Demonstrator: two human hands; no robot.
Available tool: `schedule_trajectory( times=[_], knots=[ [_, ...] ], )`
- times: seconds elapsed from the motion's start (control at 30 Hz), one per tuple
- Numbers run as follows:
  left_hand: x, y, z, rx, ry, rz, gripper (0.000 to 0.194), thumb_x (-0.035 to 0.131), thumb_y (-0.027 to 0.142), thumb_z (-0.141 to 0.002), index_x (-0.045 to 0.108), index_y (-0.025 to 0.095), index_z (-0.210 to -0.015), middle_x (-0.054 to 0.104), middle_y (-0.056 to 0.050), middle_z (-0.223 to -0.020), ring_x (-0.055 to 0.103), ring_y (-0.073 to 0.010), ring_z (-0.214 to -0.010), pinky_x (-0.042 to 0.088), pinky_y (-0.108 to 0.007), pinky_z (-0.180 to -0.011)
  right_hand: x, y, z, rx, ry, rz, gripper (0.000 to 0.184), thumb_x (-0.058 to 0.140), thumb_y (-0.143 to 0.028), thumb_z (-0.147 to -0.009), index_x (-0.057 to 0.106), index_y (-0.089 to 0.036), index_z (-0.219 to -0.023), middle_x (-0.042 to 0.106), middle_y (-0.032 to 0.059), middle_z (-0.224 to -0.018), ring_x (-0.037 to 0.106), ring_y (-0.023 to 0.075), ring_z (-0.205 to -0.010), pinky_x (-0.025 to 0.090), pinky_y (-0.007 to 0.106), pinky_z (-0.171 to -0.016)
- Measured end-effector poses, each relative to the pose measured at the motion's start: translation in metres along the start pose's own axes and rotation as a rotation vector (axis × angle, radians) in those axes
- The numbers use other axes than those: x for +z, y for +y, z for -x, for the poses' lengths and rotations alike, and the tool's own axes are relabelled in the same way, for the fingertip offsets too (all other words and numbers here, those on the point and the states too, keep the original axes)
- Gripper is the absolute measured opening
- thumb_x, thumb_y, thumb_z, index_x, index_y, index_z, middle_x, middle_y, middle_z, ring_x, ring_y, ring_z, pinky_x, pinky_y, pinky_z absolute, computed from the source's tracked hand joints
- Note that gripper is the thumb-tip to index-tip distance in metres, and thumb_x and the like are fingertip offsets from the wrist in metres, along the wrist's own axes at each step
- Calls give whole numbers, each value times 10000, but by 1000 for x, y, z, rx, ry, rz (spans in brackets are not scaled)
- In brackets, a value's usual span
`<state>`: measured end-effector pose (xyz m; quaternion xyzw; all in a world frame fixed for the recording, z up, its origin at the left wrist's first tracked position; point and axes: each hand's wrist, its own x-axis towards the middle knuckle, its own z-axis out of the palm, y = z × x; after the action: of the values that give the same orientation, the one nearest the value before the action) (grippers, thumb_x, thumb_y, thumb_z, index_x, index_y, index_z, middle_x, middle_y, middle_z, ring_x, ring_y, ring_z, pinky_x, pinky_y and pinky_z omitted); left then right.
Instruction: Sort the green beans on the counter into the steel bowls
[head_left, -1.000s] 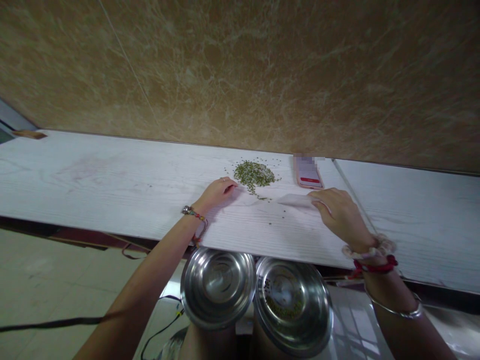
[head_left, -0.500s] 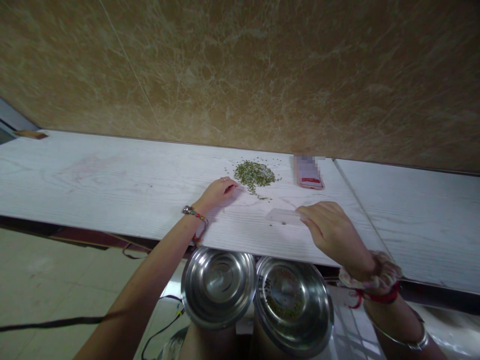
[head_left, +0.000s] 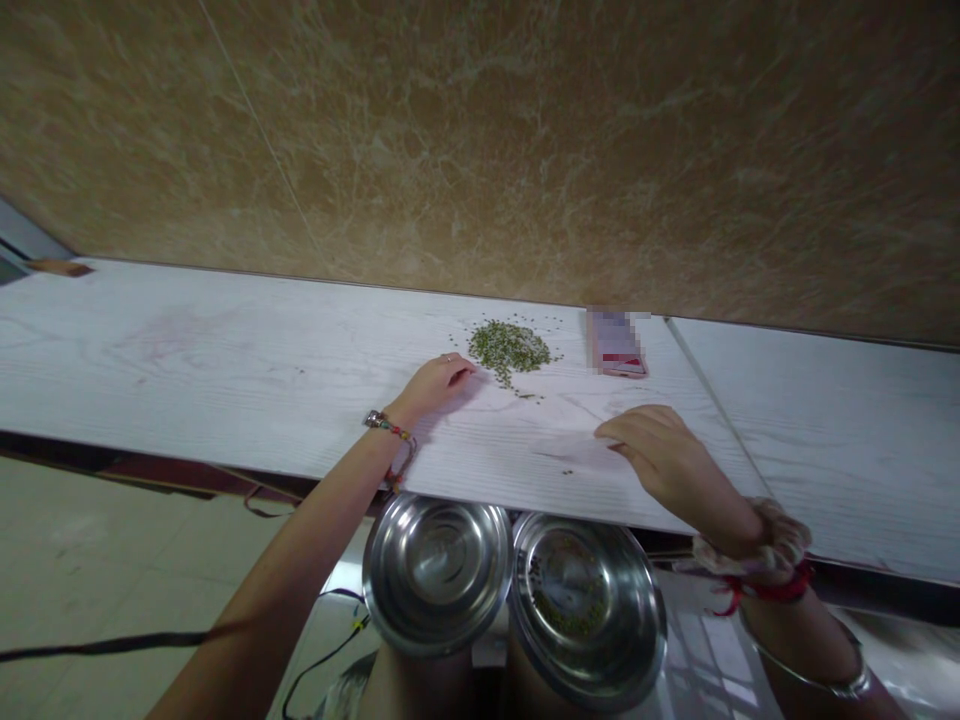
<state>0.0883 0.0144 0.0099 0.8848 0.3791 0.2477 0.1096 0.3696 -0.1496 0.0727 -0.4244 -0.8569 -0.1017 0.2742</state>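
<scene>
A loose pile of small green beans lies on the white wood-grain counter. My left hand rests at the pile's left edge, fingers curled in; its fingertips are partly hidden, so I cannot see anything in them. To the right of the pile, my right hand is raised a little over the counter, fingers pinched. In that pinch is a thin translucent plastic card, which barely shows against the white. A couple of stray beans lie near the front edge, below the card.
Two steel bowls stand below the counter's front edge. The left bowl shows no beans; the right bowl has green beans at its bottom. A phone lies near the tiled wall. A dark cable hangs at lower left.
My right hand has shifted slightly right, and the card has tilted so that its face hardly shows. The stray beans have moved closer to the front edge and together. My left hand has stayed put.
</scene>
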Motion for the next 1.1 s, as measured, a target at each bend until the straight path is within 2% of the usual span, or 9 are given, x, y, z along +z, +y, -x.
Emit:
schedule_trajectory(
  times=[0.33,0.83,0.97,1.1],
  knots=[
    [-1,1,-1,-11,-21,-5,218,447,170,-829,653,171,-902,673,-60,-910,610,-169,-828,488,-308,-804,-20,-2,23,-22,-38,-6,186,412,-160,-893,591,-206,-872,683,23,-771,596,156,-733,447,325,-729],
    [0,3,0,13,-3,-12,207,451,153,-837,647,164,-901,667,-66,-886,602,-164,-811,487,-303,-794,-51,-33,35,-48,-101,-59,167,394,-138,-907,549,-196,-884,644,-2,-716,572,124,-658,459,314,-719],
    [-1,3,0,7,-17,-23,214,449,153,-833,652,150,-900,670,-74,-879,604,-168,-802,488,-304,-789,-54,-33,31,-62,-53,-32,151,428,-129,-890,561,-201,-899,655,0,-727,583,126,-660,471,308,-714],
    [-1,2,-1,9,-17,-27,222,448,158,-829,657,160,-903,674,-61,-890,607,-161,-806,486,-291,-794,-45,-20,22,-46,34,26,126,464,-152,-876,579,-203,-894,668,9,-730,601,144,-682,474,309,-689]
  ],
)
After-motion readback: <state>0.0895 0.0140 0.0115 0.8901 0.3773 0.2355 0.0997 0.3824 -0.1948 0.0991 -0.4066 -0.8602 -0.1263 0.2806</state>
